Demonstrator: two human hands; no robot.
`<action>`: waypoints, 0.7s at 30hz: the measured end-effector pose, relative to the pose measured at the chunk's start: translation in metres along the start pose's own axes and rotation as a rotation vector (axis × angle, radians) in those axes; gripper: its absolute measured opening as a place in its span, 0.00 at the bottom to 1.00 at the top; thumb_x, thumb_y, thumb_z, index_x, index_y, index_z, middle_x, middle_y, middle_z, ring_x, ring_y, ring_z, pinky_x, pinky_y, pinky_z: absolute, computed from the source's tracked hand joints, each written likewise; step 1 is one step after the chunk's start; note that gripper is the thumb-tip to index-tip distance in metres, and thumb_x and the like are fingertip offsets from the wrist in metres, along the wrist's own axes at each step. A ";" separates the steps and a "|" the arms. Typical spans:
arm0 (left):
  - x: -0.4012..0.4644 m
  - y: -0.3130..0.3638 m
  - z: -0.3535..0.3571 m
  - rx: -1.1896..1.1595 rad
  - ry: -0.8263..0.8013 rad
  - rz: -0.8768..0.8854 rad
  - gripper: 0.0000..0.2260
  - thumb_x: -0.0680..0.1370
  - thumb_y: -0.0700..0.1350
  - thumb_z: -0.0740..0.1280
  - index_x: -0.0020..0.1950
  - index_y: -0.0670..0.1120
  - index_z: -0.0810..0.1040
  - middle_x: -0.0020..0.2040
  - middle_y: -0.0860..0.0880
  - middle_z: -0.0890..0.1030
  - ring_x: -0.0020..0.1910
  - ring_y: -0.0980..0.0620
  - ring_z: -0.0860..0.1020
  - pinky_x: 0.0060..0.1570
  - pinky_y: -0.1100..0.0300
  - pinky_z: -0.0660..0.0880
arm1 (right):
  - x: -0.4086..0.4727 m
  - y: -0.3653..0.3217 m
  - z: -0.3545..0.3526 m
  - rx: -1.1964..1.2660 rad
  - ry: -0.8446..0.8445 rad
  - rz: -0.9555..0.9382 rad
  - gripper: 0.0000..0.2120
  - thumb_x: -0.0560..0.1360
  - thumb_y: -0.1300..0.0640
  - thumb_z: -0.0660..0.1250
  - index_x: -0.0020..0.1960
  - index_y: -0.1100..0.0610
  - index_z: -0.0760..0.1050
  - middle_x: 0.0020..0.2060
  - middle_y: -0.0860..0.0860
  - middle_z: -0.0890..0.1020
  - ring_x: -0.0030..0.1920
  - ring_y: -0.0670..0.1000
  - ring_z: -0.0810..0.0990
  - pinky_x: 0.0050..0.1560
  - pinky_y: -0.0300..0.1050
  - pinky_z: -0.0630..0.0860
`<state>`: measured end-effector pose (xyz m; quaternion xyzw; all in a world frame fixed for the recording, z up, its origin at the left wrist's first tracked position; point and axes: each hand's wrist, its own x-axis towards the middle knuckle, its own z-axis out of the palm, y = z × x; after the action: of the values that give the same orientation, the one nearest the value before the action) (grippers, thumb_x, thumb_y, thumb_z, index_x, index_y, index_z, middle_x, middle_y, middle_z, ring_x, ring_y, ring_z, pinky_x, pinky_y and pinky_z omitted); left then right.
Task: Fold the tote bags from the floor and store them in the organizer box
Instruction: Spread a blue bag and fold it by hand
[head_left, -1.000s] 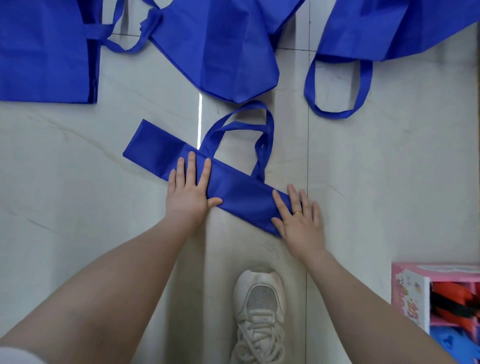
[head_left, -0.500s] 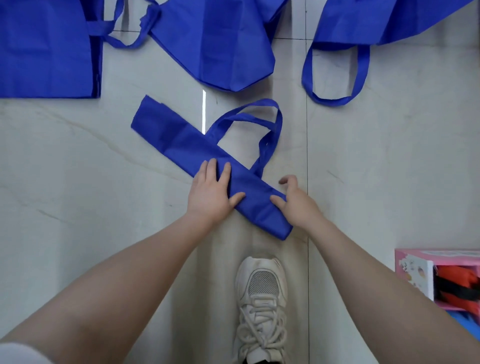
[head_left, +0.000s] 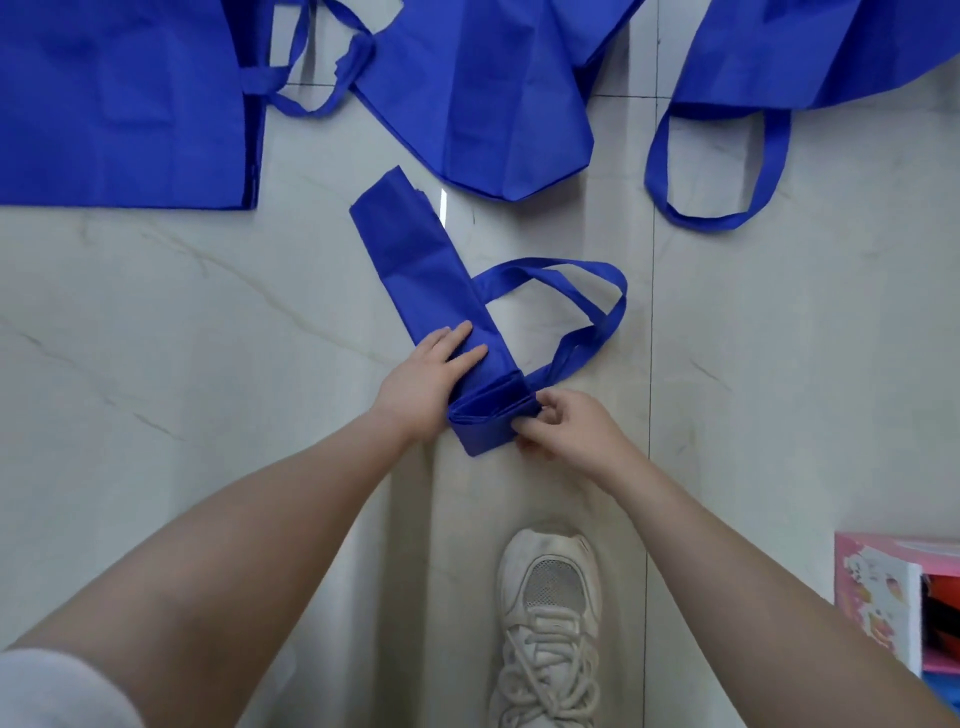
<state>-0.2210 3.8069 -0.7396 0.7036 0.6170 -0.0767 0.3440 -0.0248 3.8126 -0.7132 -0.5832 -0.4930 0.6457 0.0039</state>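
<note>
A blue tote bag, folded into a narrow strip, lies on the floor in front of me with its handles looping out to the right. My left hand presses flat on the strip near its lower end. My right hand pinches that lower end, which is turned up into a short fold. The pink organizer box stands at the right edge, partly cut off.
Three unfolded blue tote bags lie across the top: one at the left, one in the middle, one at the right with a handle loop. My white shoe stands on the pale marble floor below my hands.
The strip has swung from a diagonal to nearly upright. My right hand went from lying flat on the end to pinching it and turning it up. My left hand slid toward that end.
</note>
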 end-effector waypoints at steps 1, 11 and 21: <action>0.001 -0.003 -0.005 -0.130 0.026 -0.007 0.25 0.78 0.42 0.64 0.74 0.50 0.62 0.77 0.51 0.54 0.76 0.50 0.53 0.71 0.61 0.54 | 0.006 0.000 0.000 -0.113 0.041 0.012 0.05 0.74 0.55 0.68 0.43 0.56 0.76 0.33 0.52 0.83 0.35 0.49 0.82 0.42 0.45 0.76; -0.003 -0.006 -0.014 -0.075 -0.085 0.070 0.26 0.74 0.58 0.67 0.63 0.41 0.72 0.77 0.47 0.55 0.75 0.49 0.56 0.70 0.60 0.55 | 0.026 -0.021 0.025 -0.805 0.174 0.162 0.23 0.77 0.36 0.56 0.39 0.56 0.72 0.42 0.53 0.77 0.47 0.56 0.77 0.38 0.44 0.69; -0.019 -0.015 -0.002 0.313 -0.080 0.050 0.27 0.74 0.60 0.65 0.66 0.45 0.66 0.76 0.40 0.37 0.75 0.39 0.41 0.73 0.53 0.45 | 0.032 -0.042 0.040 -0.870 0.079 -0.017 0.16 0.81 0.49 0.54 0.40 0.57 0.71 0.45 0.57 0.80 0.44 0.57 0.76 0.39 0.45 0.67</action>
<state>-0.2402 3.7928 -0.7335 0.7602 0.5657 -0.1913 0.2560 -0.0894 3.8277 -0.7170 -0.5506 -0.7233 0.3550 -0.2180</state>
